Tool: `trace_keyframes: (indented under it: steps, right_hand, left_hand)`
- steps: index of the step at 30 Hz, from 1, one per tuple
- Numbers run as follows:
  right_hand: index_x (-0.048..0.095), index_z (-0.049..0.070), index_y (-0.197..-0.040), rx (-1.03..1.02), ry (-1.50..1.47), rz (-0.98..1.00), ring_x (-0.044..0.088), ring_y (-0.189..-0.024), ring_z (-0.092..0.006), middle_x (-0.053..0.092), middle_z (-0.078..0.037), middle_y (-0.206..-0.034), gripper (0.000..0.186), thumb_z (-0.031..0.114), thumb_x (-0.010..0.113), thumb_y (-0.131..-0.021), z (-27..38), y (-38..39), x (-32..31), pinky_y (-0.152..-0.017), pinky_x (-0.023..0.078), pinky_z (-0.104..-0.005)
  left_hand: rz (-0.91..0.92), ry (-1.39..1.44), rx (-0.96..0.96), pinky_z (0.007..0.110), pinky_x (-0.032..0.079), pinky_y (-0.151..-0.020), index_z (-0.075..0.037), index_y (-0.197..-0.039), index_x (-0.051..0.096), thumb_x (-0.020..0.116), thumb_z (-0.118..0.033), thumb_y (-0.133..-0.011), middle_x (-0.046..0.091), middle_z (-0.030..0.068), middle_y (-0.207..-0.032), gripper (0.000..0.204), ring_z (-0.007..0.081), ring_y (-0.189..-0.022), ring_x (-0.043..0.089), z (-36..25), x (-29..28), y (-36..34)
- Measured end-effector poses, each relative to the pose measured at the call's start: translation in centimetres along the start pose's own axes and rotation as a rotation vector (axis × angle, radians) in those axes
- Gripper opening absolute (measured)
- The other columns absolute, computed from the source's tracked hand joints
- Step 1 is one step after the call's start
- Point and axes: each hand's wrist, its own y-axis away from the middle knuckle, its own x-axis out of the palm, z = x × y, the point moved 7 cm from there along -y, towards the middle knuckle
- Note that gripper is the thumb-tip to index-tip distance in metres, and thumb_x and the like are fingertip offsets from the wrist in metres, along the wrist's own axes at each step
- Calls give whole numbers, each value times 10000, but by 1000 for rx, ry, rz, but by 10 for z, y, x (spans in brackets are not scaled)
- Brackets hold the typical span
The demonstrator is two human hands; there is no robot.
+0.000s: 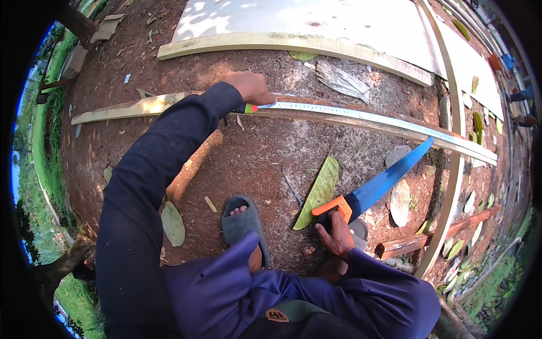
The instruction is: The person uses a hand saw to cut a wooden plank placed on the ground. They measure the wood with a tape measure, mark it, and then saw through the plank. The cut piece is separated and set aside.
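Note:
A long pale wooden strip [132, 109] lies across the ground in front of me. Along its right part runs the white blade of a tape measure [361, 115], whose dark case with green and red shows under my left wrist. My left hand [251, 87] is closed over the tape beside the case, its fingers partly hidden behind the hand. Low on the right, my right hand [339, 234] grips the orange and black handle of a handsaw [389, 172]. The saw's blue blade slants up and right, its tip at the near edge of the strip.
Beyond the strip lies a pale beam [293, 43] along a white board [361, 20]. Another long beam [453, 113] runs down the right side, meeting the strip. A reddish-brown timber [440, 231] rests at lower right. Leaves [320, 192] are scattered near my sandalled feet [243, 220].

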Motion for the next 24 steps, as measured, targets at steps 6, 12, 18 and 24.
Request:
trace_keyframes:
  steps: [6,12,18,24]
  right_hand:
    - [473,-22,-1201,-3,-5,-2,590,-1040,-432,563,-246,-1083,510,357,712,-957,0,0,0,-902,480,-494]
    - [475,-25,-1211,8,1,8,585,-1041,-430,558,-245,-1082,516,364,705,-960,0,-1,0,-908,475,-493]
    - [478,-29,-1224,15,4,16,593,-1042,-436,568,-250,-1087,530,374,700,-964,-1,-2,0,-901,479,-499]
    - [481,-29,-1225,1,8,1,601,-1028,-443,576,-252,-1079,533,376,704,-961,-2,-2,1,-887,485,-505]
  left_hand:
    - [43,0,-49,455,518,-1029,-92,-1254,755,627,-586,-879,732,171,-1287,633,331,-1203,701,-1,0,0]
    - [25,-2,-8,453,547,-968,15,-1228,731,647,-630,-855,736,240,-1225,750,372,-1124,727,-2,0,-4]
    - [20,38,15,455,560,-925,52,-1178,741,659,-638,-848,742,269,-1171,769,383,-1074,737,0,2,-9]
    - [-7,43,55,470,571,-840,92,-1005,769,673,-711,-877,752,286,-1022,818,401,-948,749,8,10,-20]
